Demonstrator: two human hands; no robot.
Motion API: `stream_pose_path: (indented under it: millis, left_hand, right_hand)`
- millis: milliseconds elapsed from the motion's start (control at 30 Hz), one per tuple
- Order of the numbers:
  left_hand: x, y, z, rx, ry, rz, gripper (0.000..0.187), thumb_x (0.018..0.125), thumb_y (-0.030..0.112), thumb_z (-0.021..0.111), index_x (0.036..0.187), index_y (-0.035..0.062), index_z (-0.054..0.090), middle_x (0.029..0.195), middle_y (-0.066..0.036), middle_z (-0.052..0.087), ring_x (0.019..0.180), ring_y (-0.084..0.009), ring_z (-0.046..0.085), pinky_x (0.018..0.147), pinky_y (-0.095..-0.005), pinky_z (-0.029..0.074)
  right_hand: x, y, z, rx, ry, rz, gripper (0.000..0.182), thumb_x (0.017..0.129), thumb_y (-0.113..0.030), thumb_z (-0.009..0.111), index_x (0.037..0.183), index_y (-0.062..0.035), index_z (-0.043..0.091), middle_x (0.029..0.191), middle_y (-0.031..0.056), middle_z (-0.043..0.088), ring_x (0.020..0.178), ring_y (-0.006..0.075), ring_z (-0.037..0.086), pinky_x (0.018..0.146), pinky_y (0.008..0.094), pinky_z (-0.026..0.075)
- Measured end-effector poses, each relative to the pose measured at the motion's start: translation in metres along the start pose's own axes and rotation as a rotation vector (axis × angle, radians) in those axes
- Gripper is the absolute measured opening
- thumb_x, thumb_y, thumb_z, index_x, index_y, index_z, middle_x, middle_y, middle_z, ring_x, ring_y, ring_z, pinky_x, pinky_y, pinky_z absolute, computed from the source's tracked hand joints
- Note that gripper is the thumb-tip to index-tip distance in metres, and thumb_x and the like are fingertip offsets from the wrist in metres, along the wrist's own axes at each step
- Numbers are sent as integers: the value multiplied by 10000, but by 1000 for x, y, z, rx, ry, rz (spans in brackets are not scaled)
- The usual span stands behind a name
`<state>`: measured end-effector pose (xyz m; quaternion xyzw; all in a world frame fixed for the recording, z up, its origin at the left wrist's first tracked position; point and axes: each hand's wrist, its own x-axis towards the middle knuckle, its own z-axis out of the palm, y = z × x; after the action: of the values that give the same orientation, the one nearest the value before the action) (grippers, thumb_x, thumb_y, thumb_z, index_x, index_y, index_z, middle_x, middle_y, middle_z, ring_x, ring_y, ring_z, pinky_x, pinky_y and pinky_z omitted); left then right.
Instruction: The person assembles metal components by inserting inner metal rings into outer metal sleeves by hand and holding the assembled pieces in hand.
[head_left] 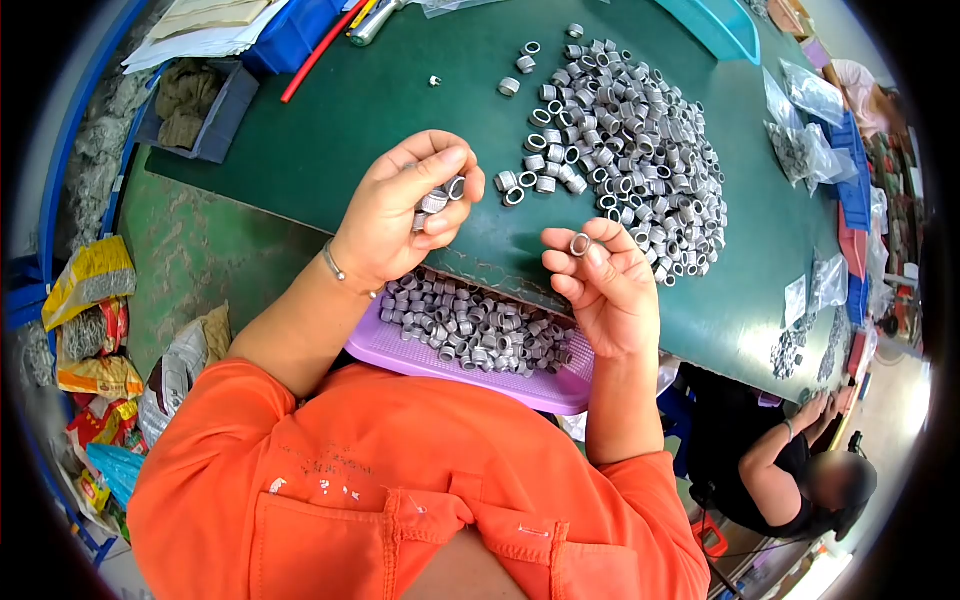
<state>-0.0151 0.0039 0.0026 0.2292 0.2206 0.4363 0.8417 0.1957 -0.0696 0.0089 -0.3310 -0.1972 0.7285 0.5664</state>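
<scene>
My left hand (415, 200) is curled around several small grey metal rings (434, 202), held above the near edge of the green table. To its right, my right hand (605, 280) pinches a single metal ring (580, 244) between thumb and fingers, its round opening facing me. Beyond my right hand spreads a large heap of the same rings (650, 150) on the tabletop. Below both hands, against my body, a purple plastic basket (450, 372) holds many more rings (480, 325).
A red rod (325, 50) and a grey bin with cloth (205, 110) are at the far left of the green table (300, 150). A teal tray (715, 25) stands at the back. At right, another person (780, 470) works beside clear plastic bags (805, 150).
</scene>
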Motion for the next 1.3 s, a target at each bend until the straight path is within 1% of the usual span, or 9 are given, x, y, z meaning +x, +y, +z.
stream_pose_path:
  millis: [267,700,833,900,933,967,1167,1233,1300]
  left_hand:
    - [0,0,-1,-3,-2,-6,117,900,159,483,899,46,512,759,-86,562,468,-61,417,361,-164,273]
    - [1,1,3,33,6,-36,136,919,155,427,931,37,494,788,-106,535,444,-40,374,336,-145,264]
    - [1,4,8,152,-48,-143,310,945,244,348,1029,-18,491,818,-165,576,441,-82,428,317,-158,272]
    - [1,6,10,194,-27,-144,364,951,271,318,1069,-28,488,826,-184,585,432,-100,440,314,-164,281]
    - [0,7,8,161,-49,-163,350,949,262,329,1061,-27,491,824,-184,583,426,-97,434,313,-164,284]
    - [0,7,4,127,-74,-181,336,947,252,339,1052,-27,495,821,-184,582,419,-94,427,312,-164,287]
    - [1,5,-4,-22,-77,-113,169,923,172,412,924,27,499,796,-146,544,442,-64,419,318,-145,280]
    - [1,5,-4,-56,-49,-89,167,920,174,419,940,29,499,798,-146,544,441,-60,416,320,-142,280]
    - [0,5,-4,-73,-43,-85,165,919,175,422,942,32,500,800,-146,544,442,-58,416,321,-142,281]
  right_hand:
    - [2,3,-4,89,-12,-25,180,839,9,522,1016,-19,510,1041,249,567,769,191,611,599,243,515]
    - [7,4,2,59,8,-58,199,818,38,540,1011,1,510,1048,183,559,791,171,593,669,250,506]
    - [12,4,40,-520,-16,-509,183,803,83,536,982,41,537,1041,143,542,835,172,599,675,243,516]
    - [16,1,52,-964,47,-670,186,782,97,545,954,33,574,1006,139,562,813,172,599,661,240,499]
    - [25,-1,47,-1213,73,-862,201,748,113,560,922,21,599,937,134,579,772,185,594,627,246,478]
    - [29,-2,43,-1311,121,-898,193,726,115,573,890,17,602,853,118,578,718,198,578,584,262,458]
    - [40,21,33,-1643,64,-721,236,687,-47,691,885,-11,567,838,116,540,714,271,541,608,340,452]
    - [40,23,29,-1643,24,-794,241,688,-15,683,892,-17,556,848,113,544,732,231,552,618,297,458]
    - [34,20,31,-1358,82,-506,231,695,28,667,891,-10,550,858,81,559,714,154,562,614,241,462]
